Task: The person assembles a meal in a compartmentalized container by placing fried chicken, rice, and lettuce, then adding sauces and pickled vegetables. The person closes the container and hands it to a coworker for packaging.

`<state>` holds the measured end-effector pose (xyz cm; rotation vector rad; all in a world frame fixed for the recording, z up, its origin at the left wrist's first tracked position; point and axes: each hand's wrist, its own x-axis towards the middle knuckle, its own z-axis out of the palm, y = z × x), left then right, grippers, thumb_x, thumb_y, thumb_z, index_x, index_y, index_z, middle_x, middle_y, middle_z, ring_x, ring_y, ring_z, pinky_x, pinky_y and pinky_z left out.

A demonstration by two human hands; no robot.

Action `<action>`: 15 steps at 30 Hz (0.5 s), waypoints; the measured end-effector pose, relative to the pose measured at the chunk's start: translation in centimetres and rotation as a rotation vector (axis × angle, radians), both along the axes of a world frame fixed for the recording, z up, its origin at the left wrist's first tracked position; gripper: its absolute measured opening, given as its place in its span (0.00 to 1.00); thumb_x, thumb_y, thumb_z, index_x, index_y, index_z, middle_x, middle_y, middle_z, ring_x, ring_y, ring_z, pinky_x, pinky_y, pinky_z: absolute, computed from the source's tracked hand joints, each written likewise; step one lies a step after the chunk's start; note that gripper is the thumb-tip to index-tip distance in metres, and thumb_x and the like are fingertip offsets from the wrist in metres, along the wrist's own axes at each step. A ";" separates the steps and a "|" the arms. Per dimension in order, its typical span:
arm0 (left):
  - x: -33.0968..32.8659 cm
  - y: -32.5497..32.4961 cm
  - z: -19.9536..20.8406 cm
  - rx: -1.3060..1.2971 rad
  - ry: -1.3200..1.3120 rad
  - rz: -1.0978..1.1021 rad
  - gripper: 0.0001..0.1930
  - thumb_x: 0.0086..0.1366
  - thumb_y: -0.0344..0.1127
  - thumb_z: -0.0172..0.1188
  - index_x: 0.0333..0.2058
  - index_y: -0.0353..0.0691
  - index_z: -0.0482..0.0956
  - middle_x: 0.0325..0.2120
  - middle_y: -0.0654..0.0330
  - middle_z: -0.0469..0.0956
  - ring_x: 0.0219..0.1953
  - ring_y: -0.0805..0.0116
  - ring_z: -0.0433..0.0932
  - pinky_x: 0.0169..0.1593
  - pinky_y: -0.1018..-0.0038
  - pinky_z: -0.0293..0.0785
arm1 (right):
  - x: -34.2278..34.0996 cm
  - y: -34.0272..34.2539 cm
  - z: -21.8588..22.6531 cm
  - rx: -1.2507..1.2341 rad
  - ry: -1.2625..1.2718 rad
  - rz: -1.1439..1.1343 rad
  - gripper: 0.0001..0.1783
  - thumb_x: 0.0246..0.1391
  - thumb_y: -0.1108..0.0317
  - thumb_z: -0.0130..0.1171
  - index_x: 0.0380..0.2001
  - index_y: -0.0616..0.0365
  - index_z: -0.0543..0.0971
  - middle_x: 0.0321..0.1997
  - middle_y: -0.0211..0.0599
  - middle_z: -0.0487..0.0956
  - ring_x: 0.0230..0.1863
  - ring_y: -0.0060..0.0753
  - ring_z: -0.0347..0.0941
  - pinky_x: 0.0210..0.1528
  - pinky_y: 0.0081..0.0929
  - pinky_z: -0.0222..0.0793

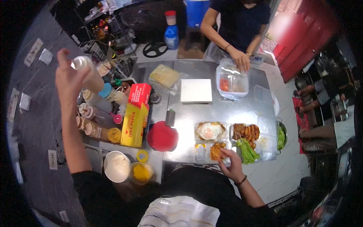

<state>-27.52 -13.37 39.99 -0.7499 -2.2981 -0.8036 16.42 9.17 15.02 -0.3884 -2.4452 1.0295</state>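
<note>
The left hand (pixel 69 77) is raised at the far left, its thumb and fingers closed on the white end of a bottle (pixel 93 80), which is tilted above the other squeeze bottles (pixel 96 130). The right hand (pixel 233 168) is lowered at the near edge of the counter (pixel 181 117), its fingertips at the fried pieces (pixel 216 151); whether they pinch a piece cannot be told. These pieces lie in the near right compartment of a clear tray (pixel 208 142), just left of the right hand and well apart from the left. The bottle is pale and cylindrical; the fried pieces are orange-brown and irregular. A fried egg (pixel 210 131) occupies the tray's far compartment. Just right are browned sliced meat (pixel 247 132) and green lettuce (pixel 247 151). A red and yellow box (pixel 136 117) stands beside the squeeze bottles. Farther out, a co-worker's hand (pixel 241 60) reaches over a translucent container (pixel 219 80).
</note>
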 end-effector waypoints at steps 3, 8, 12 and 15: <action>5.8 2.7 2.4 -0.080 0.185 -0.085 0.37 0.44 0.32 0.71 0.54 0.43 0.63 0.35 0.51 0.79 0.38 0.61 0.81 0.41 0.67 0.76 | -5.3 -0.3 1.3 0.112 0.003 0.119 0.26 0.47 0.71 0.65 0.51 0.62 0.72 0.44 0.46 0.76 0.46 0.50 0.72 0.49 0.41 0.68; 12.9 5.7 -0.6 0.029 -0.119 -0.596 0.46 0.38 0.28 0.75 0.57 0.43 0.57 0.41 0.56 0.76 0.45 0.64 0.77 0.47 0.70 0.75 | -12.2 -2.0 6.6 0.072 0.304 0.005 0.48 0.40 0.60 0.71 0.62 0.62 0.59 0.59 0.53 0.65 0.61 0.59 0.60 0.63 0.48 0.60; 17.5 8.7 -9.8 0.109 -0.576 -0.856 0.45 0.37 0.30 0.76 0.53 0.42 0.56 0.40 0.56 0.74 0.44 0.65 0.76 0.46 0.71 0.75 | -11.9 -1.8 6.9 0.197 0.299 -0.131 0.55 0.33 0.58 0.75 0.63 0.62 0.58 0.58 0.51 0.67 0.59 0.59 0.65 0.62 0.46 0.62; 20.5 11.7 -13.3 0.091 -1.001 -0.859 0.41 0.43 0.31 0.76 0.51 0.41 0.56 0.39 0.55 0.75 0.41 0.66 0.77 0.43 0.70 0.76 | -7.0 -0.4 5.2 -0.035 0.004 -0.131 0.55 0.30 0.61 0.78 0.62 0.61 0.60 0.57 0.48 0.72 0.59 0.47 0.69 0.61 0.38 0.64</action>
